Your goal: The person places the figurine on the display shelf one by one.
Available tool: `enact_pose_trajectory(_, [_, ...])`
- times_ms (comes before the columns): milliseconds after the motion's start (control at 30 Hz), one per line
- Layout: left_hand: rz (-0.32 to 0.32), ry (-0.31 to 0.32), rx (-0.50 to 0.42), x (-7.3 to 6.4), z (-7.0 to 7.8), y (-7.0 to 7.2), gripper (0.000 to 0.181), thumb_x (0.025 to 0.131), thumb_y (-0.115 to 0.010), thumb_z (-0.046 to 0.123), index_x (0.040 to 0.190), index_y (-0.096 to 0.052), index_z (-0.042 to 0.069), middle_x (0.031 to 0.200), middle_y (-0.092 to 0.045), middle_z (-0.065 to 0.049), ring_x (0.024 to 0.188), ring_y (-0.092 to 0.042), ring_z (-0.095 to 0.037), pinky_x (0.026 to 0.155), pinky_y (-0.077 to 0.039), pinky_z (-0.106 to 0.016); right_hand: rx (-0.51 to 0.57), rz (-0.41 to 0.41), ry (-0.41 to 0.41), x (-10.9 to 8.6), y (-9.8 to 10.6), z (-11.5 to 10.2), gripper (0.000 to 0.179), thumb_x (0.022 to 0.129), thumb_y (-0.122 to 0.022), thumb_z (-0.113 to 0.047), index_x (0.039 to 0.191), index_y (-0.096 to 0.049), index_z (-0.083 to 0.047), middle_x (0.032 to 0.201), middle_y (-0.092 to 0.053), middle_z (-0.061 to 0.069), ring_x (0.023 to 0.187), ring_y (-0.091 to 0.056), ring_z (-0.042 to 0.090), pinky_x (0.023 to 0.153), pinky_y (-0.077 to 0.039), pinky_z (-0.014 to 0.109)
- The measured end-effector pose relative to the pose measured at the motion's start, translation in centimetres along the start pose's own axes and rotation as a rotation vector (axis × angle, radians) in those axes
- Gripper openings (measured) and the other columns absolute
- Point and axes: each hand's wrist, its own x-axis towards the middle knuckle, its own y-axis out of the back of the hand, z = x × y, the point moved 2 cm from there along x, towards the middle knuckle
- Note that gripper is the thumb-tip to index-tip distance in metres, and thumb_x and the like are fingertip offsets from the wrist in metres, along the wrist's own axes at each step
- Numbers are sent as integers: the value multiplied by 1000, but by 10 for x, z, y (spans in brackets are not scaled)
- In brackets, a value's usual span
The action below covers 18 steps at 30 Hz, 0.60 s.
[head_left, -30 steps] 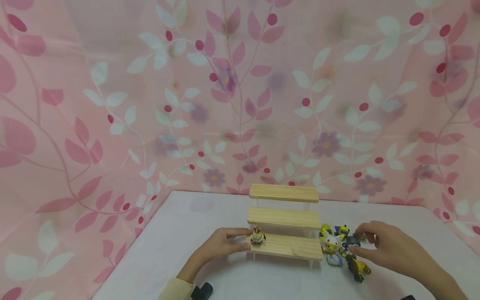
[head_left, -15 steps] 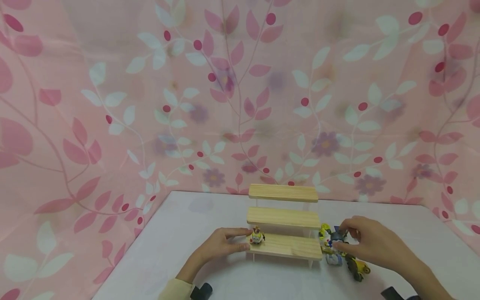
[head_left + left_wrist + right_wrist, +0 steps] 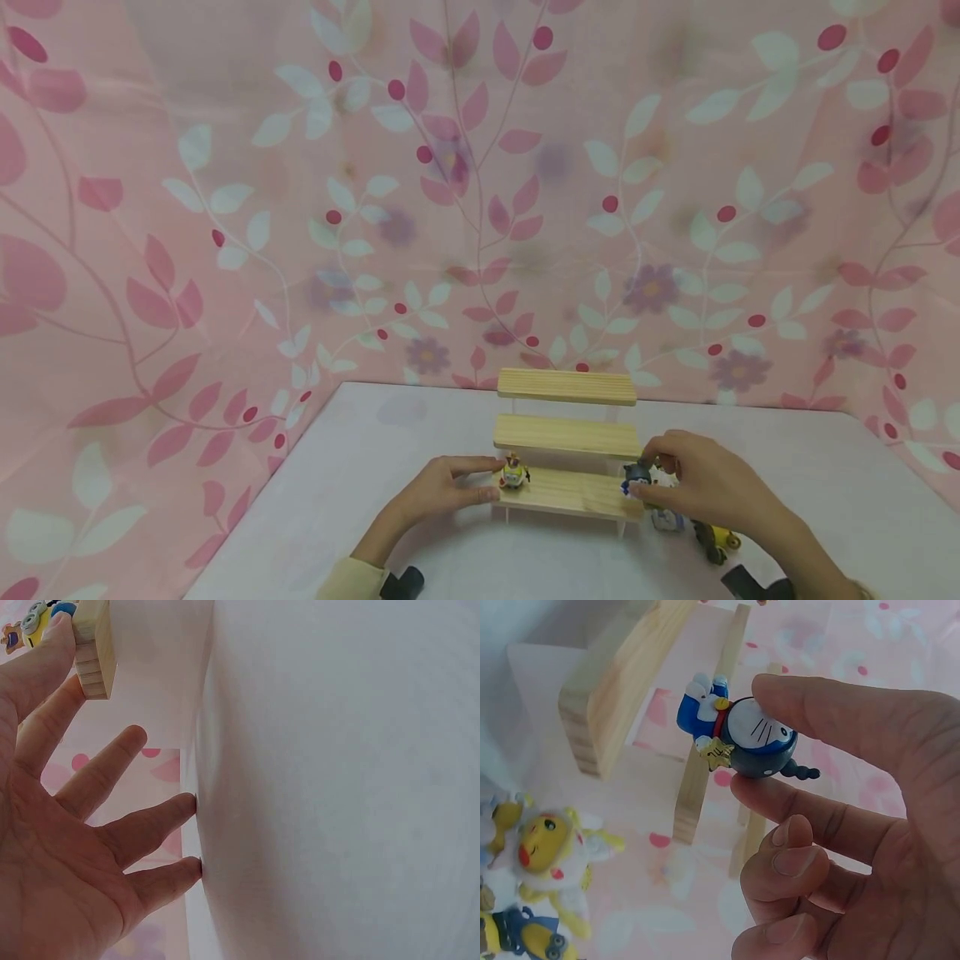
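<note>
1. Head view: right hand (image 3: pixel 712 475) has the blue-and-white figure (image 3: pixel 637 473) pinched between thumb and index, at the right end of the bottom shelf (image 3: pixel 570 492).
2. Right wrist view: the pinch is on the head, with feet and gold star (image 3: pixel 718 754) left exposed. Probably chosen so the base stays uncovered. The other fingers curl beside it, off the figure.
3. Left hand (image 3: pixel 442 483): fingers nearly straight and spread, thumb and index tips touching the bottom shelf's left end, carrying nothing. Reads as bracing (the legs look thin, so fair enough).
4. Yellow figure (image 3: pixel 513 472) stands upright at that left end, just beside the fingertips. Tucked there, it leaves most of the plank's length usable.
5. Room: bare wood between the two figures. Middle shelf (image 3: pixel 566 435) sits behind and above, so the front side looks the easier approach.
6. Tight side: white-and-yellow figure (image 3: pixel 547 847) and yellow vehicle (image 3: pixel 723 542) lie on the surface (image 3: pixel 420 433) off the right end.
7. Can't tell whether the held figure touches the plank; the hand hides part of it.
</note>
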Motion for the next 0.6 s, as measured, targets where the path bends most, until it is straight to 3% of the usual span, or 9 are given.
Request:
enact_pose_trajectory(133, [2,-5,5,0,-1,0,44,86,-76,42,127,-69,27,127,-63,16,127,-53,-19,106,-42,-52,9,-5,-11,4,-3,-5,40,75,-78,-58,91,-66,-24,74,-45,-12,63,-39,5,47,-33,21])
enact_pose_trajectory(367, [-1,-13,7,0,-1,0,44,86,-76,43,127,-69,29,127,-63,16,127,-53,-17,107,-42,-50,52,25,62,10,-6,-8,35,78,-80,-51,90,-66,-22,72,-44,-11,60,-38,4,47,-33,20])
enact_pose_trajectory(600, [0,-19,13,0,-1,0,44,86,-75,43,127,-69,28,126,-63,17,127,-53,-16,106,-42,-50,42,8,-13,19,-12,-17,39,74,-81,-55,91,-67,-22,73,-47,-9,61,-41,7,49,-35,22])
